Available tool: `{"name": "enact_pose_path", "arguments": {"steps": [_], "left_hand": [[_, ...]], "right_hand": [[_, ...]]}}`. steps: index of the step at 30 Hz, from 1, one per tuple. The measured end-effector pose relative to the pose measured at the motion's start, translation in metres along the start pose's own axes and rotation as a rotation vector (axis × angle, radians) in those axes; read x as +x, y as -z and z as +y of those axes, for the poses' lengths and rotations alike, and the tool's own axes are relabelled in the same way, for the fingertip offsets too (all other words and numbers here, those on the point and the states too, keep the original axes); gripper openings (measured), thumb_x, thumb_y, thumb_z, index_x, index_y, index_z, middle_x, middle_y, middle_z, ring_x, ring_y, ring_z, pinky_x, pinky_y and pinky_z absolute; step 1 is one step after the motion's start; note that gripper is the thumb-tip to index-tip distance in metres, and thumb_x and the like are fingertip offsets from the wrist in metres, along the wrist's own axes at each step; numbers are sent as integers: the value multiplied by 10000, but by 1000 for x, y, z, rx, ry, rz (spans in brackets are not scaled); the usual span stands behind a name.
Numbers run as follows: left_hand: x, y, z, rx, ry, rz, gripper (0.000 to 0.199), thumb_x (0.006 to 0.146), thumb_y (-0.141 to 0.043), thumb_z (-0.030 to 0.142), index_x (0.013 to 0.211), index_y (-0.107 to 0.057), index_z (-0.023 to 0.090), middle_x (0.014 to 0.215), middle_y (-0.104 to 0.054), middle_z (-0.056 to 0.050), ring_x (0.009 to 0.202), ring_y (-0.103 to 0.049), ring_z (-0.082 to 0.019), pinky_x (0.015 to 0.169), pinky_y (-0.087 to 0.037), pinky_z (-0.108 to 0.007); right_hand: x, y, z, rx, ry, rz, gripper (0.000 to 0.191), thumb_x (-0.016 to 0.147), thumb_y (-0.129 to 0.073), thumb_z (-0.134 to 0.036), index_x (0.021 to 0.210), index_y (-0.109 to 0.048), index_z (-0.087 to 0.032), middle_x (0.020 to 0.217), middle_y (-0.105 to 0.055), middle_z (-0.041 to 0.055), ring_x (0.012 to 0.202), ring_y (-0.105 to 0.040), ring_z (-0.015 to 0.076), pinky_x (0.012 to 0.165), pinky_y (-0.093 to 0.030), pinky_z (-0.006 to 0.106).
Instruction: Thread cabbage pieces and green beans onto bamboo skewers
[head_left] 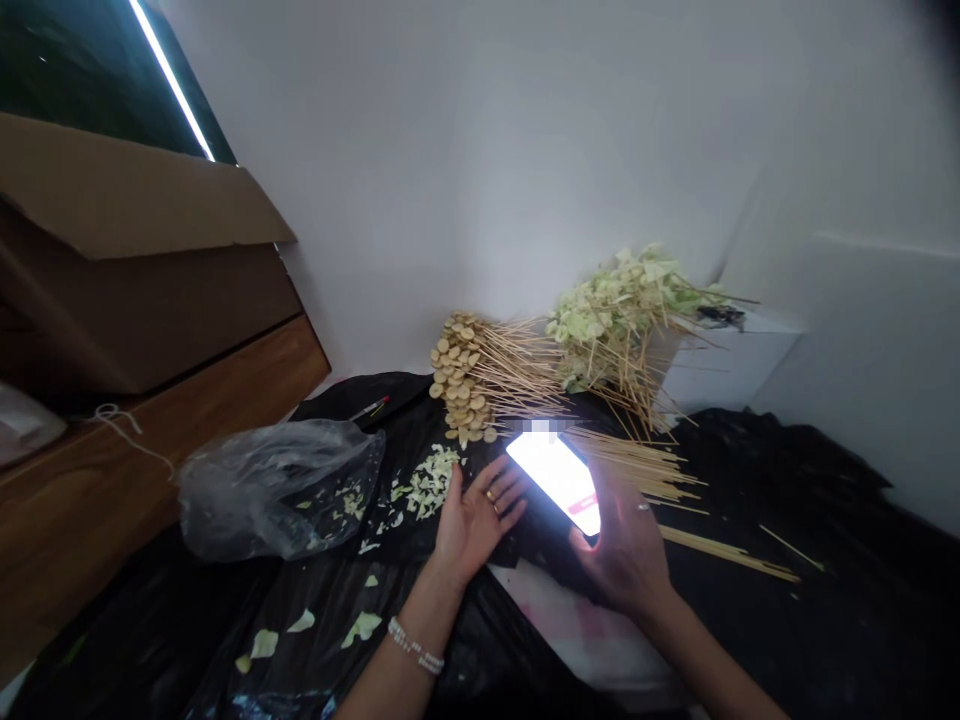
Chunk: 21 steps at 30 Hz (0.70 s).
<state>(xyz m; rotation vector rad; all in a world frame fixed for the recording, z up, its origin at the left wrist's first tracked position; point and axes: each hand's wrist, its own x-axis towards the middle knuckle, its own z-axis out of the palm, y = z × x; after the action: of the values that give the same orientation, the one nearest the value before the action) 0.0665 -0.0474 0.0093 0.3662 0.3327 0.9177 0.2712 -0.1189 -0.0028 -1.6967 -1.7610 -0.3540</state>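
Nearby, skewer bundles (517,372); right hand (622,555) grips lit phone (555,482), left hand (474,525) lies open.

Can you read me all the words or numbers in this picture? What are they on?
No words, numbers or brand can be read: the glowing phone is too bright and washed out, showing only a red patch, and the small red-tipped pen is too small to show any writing.
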Motion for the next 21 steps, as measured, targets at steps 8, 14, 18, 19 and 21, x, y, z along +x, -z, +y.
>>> {"name": "enact_pose_path", "arguments": {"steps": [8, 14, 18, 19, 21], "left_hand": [[1, 2, 2, 6, 26, -8, 549, 924, -390, 528, 1276, -552, 139, 1101, -674, -148, 1005, -633, -224, 854, -471, -342], [3, 3, 3, -2, 32, 5, 493, 931, -416, 475, 1265, -561, 142, 1066, -685, -134, 963, -645, -208, 823, -489, -326], [3, 3, 3, -2, 39, 7, 476, 932, -425, 465, 1232, -581, 130, 1049, -691, -129, 939, -649, -203, 811, -493, -322], [3, 3, 3, -2, 37, 5, 475, 931, -429, 462, 1228, -582, 125, 1048, -692, -127, 937, -649, -202, 809, -493, -321], [3, 3, 3, -1, 33, -1, 472, 930, -436, 458, 1226, -581, 120, 1052, -691, -126, 941, -647, -201, 810, -490, -318]], "right_hand": [[-1, 38, 76, -57, -308, -29, 914, 681, -607, -362, 1476, -189, -194, 1192, -557, 146, 1071, -543, 336, 853, -470, 465], [-6, 58, 129, -11, -549, -80, 969, 664, -618, -443, 1485, -176, -177, 1402, -437, 177, 1195, -503, 356, 897, -449, 444], [-13, 64, 166, -35, -622, -117, 1000, 632, -649, -472, 1476, -215, -157, 1378, -467, 190, 1139, -543, 388, 848, -464, 456], [-15, 65, 174, -50, -634, -117, 1008, 626, -657, -485, 1474, -226, -151, 1368, -476, 197, 1126, -551, 397, 839, -465, 465], [-17, 67, 187, -74, -645, -105, 1004, 630, -659, -497, 1475, -236, -156, 1365, -479, 203, 1116, -555, 411, 822, -465, 484]]}}
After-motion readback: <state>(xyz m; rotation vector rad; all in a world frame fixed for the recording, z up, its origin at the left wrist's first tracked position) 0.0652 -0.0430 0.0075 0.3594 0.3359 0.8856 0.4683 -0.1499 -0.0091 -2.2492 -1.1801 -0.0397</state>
